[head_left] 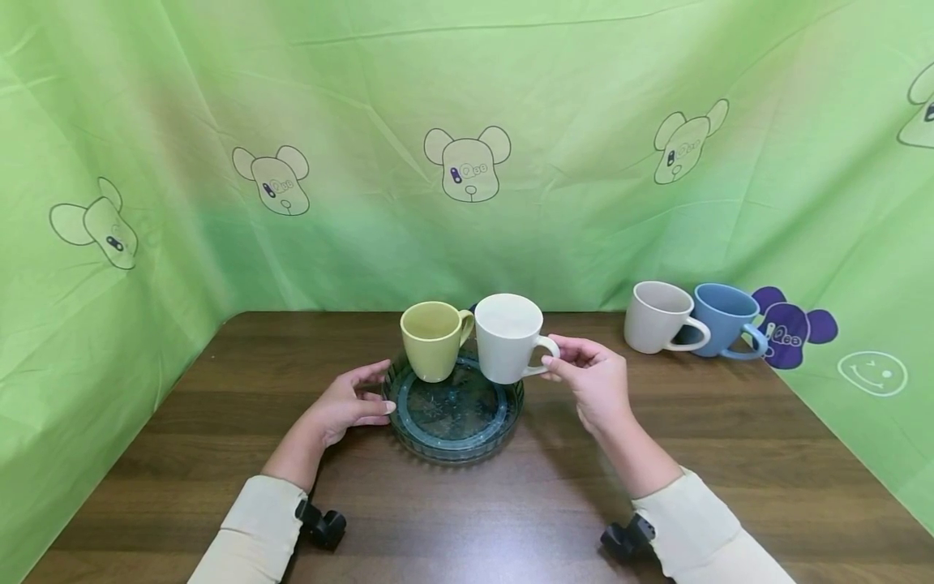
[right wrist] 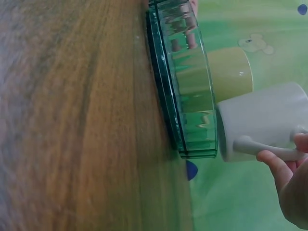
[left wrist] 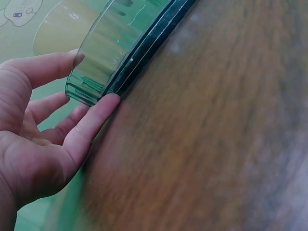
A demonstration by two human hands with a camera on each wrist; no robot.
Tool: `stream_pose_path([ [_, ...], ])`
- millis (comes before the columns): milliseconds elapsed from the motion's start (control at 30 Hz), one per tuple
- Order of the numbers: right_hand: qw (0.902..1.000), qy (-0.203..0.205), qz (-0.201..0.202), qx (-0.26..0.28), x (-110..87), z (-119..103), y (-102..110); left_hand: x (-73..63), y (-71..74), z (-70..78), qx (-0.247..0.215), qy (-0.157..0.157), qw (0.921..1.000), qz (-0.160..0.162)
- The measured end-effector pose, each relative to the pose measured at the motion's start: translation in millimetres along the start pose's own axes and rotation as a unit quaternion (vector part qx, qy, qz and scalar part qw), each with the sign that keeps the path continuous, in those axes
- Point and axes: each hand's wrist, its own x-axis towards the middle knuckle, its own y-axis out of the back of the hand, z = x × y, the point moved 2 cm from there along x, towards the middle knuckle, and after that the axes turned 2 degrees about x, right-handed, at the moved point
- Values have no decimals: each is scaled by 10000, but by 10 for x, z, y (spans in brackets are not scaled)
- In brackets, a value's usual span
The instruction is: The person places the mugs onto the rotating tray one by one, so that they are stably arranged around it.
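A round, clear green-blue glass tray (head_left: 454, 451) with a raised rim lies on the table before me. My left hand (head_left: 350, 405) holds the tray's left side, thumb low on the outer wall and a fingertip at the rim, as the left wrist view shows. Inside the tray stands a yellow-green mug (head_left: 430, 345), its handle to the right. My right hand (head_left: 594, 381) pinches the handle of a white mug (head_left: 505, 341). That mug is upright above the tray's right rear part; in the right wrist view its base (right wrist: 222, 132) is about level with the rim.
A light grey mug (head_left: 653, 316) and a blue mug (head_left: 718, 320) stand side by side at the table's back right. Behind the brown wooden table (head_left: 409, 519) hangs a green printed cloth (head_left: 350, 235). A black wrist mount sits on each sleeve.
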Motion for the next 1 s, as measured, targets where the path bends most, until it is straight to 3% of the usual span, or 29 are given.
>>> stream_pose_path([
  [1000, 9964, -788, -89, -303, 47, 232, -163, -6, 15, -7, -61, -15, 10000, 10],
])
